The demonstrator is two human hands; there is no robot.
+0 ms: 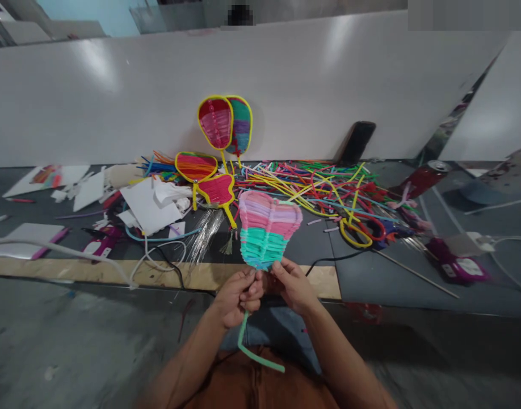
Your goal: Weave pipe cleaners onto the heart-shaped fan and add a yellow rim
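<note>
Between my hands is a fan-shaped pipe-cleaner piece [267, 227], pink and lilac at its wide top and turquoise toward its narrow base. My left hand [239, 295] is closed at the base, and a loose green pipe cleaner [260, 358] trails down from under it toward my lap. My right hand [293, 282] pinches the lower right edge with thumb and fingers. The base itself is partly hidden by my fingers. Just beyond lies a smaller red fan with a yellow rim [217, 190], touching or very near the piece's upper left.
Two yellow-rimmed fans [217, 122] lean on the white partition [116, 102]. Loose pipe cleaners [303, 184] spread across the desk's back. A phone [356, 142], a drink can [426, 176] and scissors [382, 233] are right; white paper [150, 207] and cables [111, 261] left.
</note>
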